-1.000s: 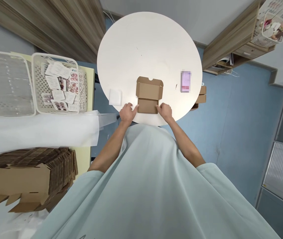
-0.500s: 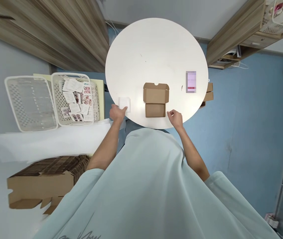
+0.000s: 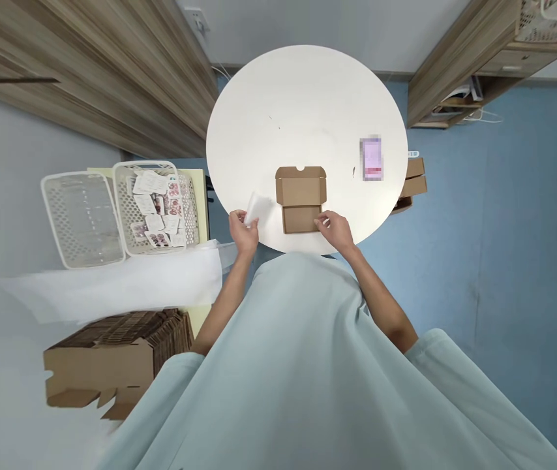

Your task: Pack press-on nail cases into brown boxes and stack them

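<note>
An open brown cardboard box [image 3: 301, 190] lies on the white round table [image 3: 302, 91], its lid folded back away from me. My left hand [image 3: 244, 234] is closed on a flat white packet [image 3: 257, 207], held tilted just left of the box. What the packet is made of or contains cannot be made out. At the box's right side, my right hand [image 3: 336, 230] has its thumb and fingers curled over the right wall of the tray part, gripping it. The inside of the tray looks bare brown.
A pixelated purple rectangle [image 3: 372, 158] lies right on the table. To the left, a white basket [image 3: 122, 225] holds several small printed packets, beside white sheets [image 3: 161, 279] and a stack of folded cardboard boxes [image 3: 100, 365]. More brown boxes [image 3: 413, 177] stand beyond the table's right edge.
My left hand has lifted the white packet off the table's left edge and brought it right, tilting it. My right hand has moved left onto the box's right wall.
</note>
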The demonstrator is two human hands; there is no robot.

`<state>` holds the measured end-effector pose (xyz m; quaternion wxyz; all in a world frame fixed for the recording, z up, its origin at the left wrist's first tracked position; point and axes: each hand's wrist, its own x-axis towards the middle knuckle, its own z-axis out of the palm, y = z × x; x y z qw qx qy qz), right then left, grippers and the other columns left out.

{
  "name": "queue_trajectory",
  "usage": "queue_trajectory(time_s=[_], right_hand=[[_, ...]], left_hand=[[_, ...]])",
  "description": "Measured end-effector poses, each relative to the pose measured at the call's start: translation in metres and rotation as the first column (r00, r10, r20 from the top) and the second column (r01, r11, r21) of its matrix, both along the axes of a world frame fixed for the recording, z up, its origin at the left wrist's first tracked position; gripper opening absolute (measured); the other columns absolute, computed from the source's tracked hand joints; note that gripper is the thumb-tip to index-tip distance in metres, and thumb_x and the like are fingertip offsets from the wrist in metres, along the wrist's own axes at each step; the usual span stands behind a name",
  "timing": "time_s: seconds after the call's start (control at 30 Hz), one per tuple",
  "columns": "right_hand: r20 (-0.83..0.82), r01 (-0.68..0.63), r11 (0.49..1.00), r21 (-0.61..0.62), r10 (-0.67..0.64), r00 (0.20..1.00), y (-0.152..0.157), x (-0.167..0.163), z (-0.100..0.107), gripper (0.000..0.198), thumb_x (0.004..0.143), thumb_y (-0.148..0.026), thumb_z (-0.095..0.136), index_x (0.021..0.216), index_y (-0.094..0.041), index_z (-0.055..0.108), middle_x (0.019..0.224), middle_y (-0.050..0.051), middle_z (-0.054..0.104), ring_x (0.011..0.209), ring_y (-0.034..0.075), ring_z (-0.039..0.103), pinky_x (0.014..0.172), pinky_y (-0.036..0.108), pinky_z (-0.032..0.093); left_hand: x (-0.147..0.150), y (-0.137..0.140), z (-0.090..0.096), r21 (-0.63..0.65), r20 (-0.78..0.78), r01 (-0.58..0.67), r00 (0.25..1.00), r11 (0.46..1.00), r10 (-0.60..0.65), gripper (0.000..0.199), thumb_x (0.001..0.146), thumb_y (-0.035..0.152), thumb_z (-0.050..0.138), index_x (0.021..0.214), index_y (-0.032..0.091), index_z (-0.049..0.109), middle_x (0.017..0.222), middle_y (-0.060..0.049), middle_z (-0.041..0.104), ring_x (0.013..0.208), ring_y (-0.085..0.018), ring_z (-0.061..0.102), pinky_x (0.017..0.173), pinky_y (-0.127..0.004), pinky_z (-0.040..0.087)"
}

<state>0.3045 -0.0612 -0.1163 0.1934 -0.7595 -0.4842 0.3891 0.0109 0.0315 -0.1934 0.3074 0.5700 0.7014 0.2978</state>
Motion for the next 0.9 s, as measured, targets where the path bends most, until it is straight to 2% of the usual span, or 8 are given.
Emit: queue_trajectory(time_s=[0.13,0.27,0.4,0.5,0.6,0.7,0.8,0.9], right_hand=[[-0.051,-0.091,0.979,0.18,0.102,0.993,0.012,-0.005,0.003,0.048,0.101,-0.032,0.073,0.148,-0.024,0.069,0.141,0.011,0.077,0.119,0.029,0.074,0.102,0.045,0.063],[-0.072,-0.234,0.916,0.325,0.271,0.96,0.024,-0.01,0.009,0.067,0.099,-0.03,0.079,0.163,-0.029,0.06,0.164,0.01,0.064,0.152,0.034,0.057,0.127,0.054,0.049],[-0.13,-0.324,0.911,0.256,0.365,0.922,0.031,-0.01,0.008,0.055,0.098,-0.028,0.081,0.153,-0.029,0.071,0.155,0.009,0.072,0.149,0.035,0.06,0.127,0.054,0.047],[-0.164,-0.278,0.95,0.141,0.3,0.94,0.03,-0.008,0.001,0.034,0.1,-0.03,0.079,0.135,-0.028,0.081,0.138,0.006,0.081,0.134,0.031,0.07,0.119,0.046,0.053],[-0.168,-0.122,0.992,0.015,0.122,0.978,0.028,-0.008,-0.011,0.025,0.101,-0.033,0.077,0.124,-0.025,0.081,0.122,0.004,0.084,0.111,0.025,0.076,0.101,0.036,0.059],[-0.077,-0.012,0.992,-0.122,0.002,0.997,0.03,-0.009,-0.027,0.015,0.102,-0.037,0.075,0.105,-0.023,0.079,0.103,0.004,0.083,0.092,0.022,0.074,0.083,0.03,0.058],[0.064,0.001,0.978,-0.208,0.013,0.998,0.034,-0.01,-0.04,0.023,0.104,-0.039,0.073,0.085,-0.025,0.073,0.092,0.003,0.08,0.085,0.022,0.072,0.075,0.031,0.054],[0.144,-0.01,0.964,-0.265,0.05,0.988,0.04,-0.01,-0.048,0.031,0.106,-0.035,0.07,0.076,-0.026,0.069,0.09,0.004,0.079,0.085,0.024,0.072,0.076,0.033,0.054]], left_hand=[[0.003,-0.032,0.018,0.033,0.14,0.113,0.983,0.993,-0.117,0.035,0.092,0.031,0.076,0.118,0.026,0.053,0.122,-0.009,0.067,0.108,-0.025,0.071,0.094,-0.039,0.061],[0.016,-0.052,0.038,0.007,0.233,0.277,0.934,0.961,-0.271,0.03,0.096,0.036,0.071,0.121,0.026,0.06,0.125,-0.009,0.068,0.113,-0.026,0.072,0.099,-0.041,0.063],[0.034,-0.046,0.062,-0.1,0.168,0.448,0.888,0.888,-0.429,0.025,0.099,0.031,0.066,0.124,0.025,0.067,0.129,-0.009,0.071,0.12,-0.026,0.071,0.108,-0.041,0.061],[0.047,-0.032,0.072,-0.166,0.161,0.516,0.855,0.84,-0.493,0.028,0.099,0.025,0.064,0.127,0.025,0.07,0.135,-0.01,0.072,0.128,-0.028,0.069,0.113,-0.042,0.06],[0.061,-0.02,0.065,-0.183,0.199,0.506,0.859,0.843,-0.472,0.042,0.096,0.021,0.066,0.139,0.025,0.067,0.143,-0.011,0.07,0.124,-0.028,0.071,0.111,-0.043,0.061],[0.076,-0.01,0.045,-0.252,0.184,0.386,0.919,0.887,-0.348,0.061,0.09,0.018,0.074,0.148,0.023,0.057,0.148,-0.013,0.064,0.103,-0.023,0.075,0.104,-0.042,0.063],[0.091,-0.004,0.024,-0.327,0.113,0.318,0.948,0.89,-0.298,0.058,0.088,0.018,0.08,0.141,0.022,0.055,0.142,-0.013,0.063,0.093,-0.021,0.073,0.103,-0.045,0.061],[0.102,0.002,0.01,-0.351,0.049,0.339,0.937,0.873,-0.345,0.049,0.088,0.015,0.078,0.131,0.022,0.055,0.138,-0.012,0.063,0.098,-0.025,0.073,0.107,-0.048,0.058]])
